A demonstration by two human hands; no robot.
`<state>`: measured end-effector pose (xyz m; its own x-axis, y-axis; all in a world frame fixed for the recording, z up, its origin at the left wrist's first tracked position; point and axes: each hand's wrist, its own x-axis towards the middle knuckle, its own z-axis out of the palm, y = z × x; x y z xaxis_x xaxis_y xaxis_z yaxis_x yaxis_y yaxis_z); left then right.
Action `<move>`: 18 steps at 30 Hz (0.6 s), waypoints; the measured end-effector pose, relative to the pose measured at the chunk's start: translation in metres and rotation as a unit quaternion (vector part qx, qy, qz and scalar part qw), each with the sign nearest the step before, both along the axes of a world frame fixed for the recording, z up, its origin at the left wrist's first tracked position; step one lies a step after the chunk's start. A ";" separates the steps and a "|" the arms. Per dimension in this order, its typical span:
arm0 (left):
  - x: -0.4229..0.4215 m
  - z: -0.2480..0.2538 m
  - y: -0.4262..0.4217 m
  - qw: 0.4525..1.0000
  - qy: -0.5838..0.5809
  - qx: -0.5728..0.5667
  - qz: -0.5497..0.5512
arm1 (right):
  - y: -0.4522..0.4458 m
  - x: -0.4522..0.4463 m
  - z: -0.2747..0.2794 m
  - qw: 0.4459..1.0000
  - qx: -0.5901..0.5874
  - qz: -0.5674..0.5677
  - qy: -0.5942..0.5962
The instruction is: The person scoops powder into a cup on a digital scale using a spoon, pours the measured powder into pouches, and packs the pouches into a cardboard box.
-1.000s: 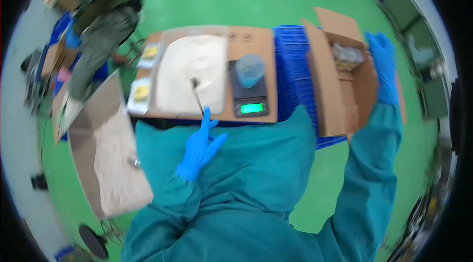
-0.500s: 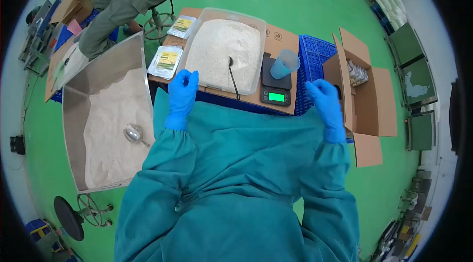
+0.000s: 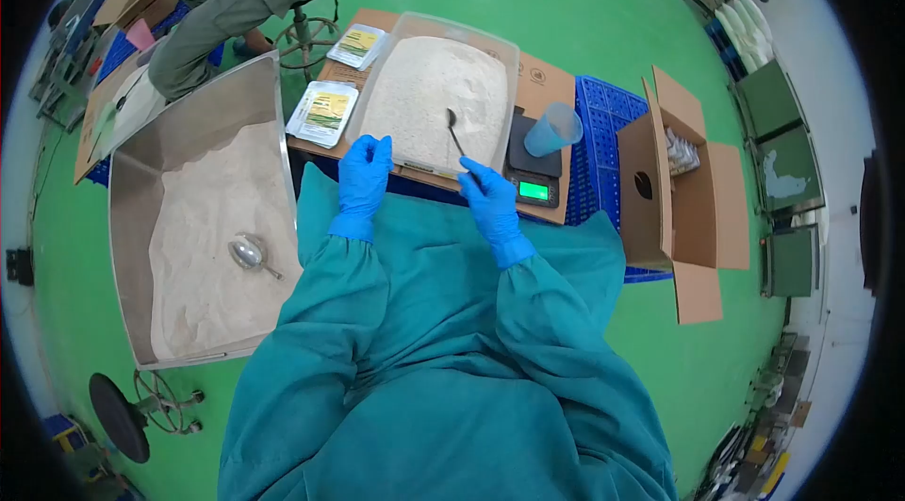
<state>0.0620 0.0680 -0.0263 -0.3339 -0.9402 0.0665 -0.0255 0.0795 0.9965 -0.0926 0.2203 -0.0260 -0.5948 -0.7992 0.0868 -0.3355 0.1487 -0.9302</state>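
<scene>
In a clear plastic tub lies a heap of pale powder. A dark, long-handled spoon rests with its bowl on the powder. My right hand, in a blue glove, has its fingers closed on the handle's near end at the tub's front edge. My left hand, gloved alike, is curled closed by the tub's front left corner, with nothing showing in it. Right of the tub, a translucent blue cup stands on a digital scale with a lit green display.
Two labelled pouches lie left of the tub on cardboard. A large metal bin of powder holds a metal scoop. At right, an open carton with packets stands beside a blue crate. Another person sits beyond the bin.
My right hand has moved left from beside the carton to the spoon and taken hold of its handle. My left hand stays near the tub's corner. The whole view has shifted slightly.
</scene>
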 end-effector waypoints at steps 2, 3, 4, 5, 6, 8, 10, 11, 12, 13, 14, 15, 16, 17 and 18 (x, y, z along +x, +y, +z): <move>-0.002 -0.006 -0.004 1.000 -0.003 0.000 0.007 | -0.012 -0.012 0.003 0.997 -0.062 -0.031 -0.036; -0.002 -0.007 -0.005 1.000 -0.009 0.002 0.007 | -0.016 -0.019 0.004 0.987 -0.122 -0.069 -0.077; -0.002 -0.002 -0.004 1.000 -0.010 -0.003 0.003 | -0.020 -0.029 0.005 0.988 -0.121 -0.063 -0.077; -0.002 -0.002 -0.003 1.000 -0.010 -0.001 0.008 | -0.021 -0.038 0.005 0.985 -0.123 -0.077 -0.097; -0.002 -0.002 -0.004 1.000 -0.013 -0.002 -0.001 | -0.022 -0.045 0.006 0.981 -0.125 -0.092 -0.117; -0.005 -0.002 -0.005 1.000 -0.014 -0.003 -0.005 | -0.024 -0.054 0.006 0.975 -0.125 -0.109 -0.149; -0.007 -0.004 -0.006 1.000 0.001 0.002 -0.007 | -0.029 -0.057 0.007 0.962 -0.120 -0.132 -0.205; -0.008 -0.006 -0.008 1.000 0.001 0.003 -0.004 | -0.032 -0.057 0.006 0.963 -0.119 -0.130 -0.206; -0.009 -0.007 -0.009 1.000 -0.004 0.000 -0.006 | -0.037 -0.056 0.008 0.955 -0.120 -0.143 -0.230; -0.010 -0.008 -0.011 1.000 -0.011 -0.003 -0.009 | -0.040 -0.055 0.010 0.947 -0.121 -0.157 -0.254; -0.011 -0.010 -0.011 1.000 -0.012 -0.003 -0.010 | -0.042 -0.055 0.013 0.946 -0.121 -0.158 -0.256; -0.012 -0.005 -0.010 1.000 -0.012 0.010 -0.016 | -0.044 -0.056 0.013 0.944 -0.125 -0.153 -0.266; -0.012 -0.003 -0.011 0.999 -0.011 0.024 -0.022 | -0.044 -0.056 0.014 0.941 -0.130 -0.147 -0.276; -0.012 -0.003 -0.012 0.999 -0.012 0.023 -0.023 | -0.043 -0.058 0.013 0.941 -0.131 -0.147 -0.276; -0.012 -0.003 -0.013 0.999 -0.011 0.024 -0.021 | -0.041 -0.063 0.011 0.938 -0.122 -0.148 -0.290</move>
<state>0.0499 0.0549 -0.0296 -0.3736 -0.9275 0.0134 -0.0445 0.0324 0.9985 -0.1554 0.1790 -0.0150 -0.7906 -0.5908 -0.1609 0.2594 -0.0850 -0.9620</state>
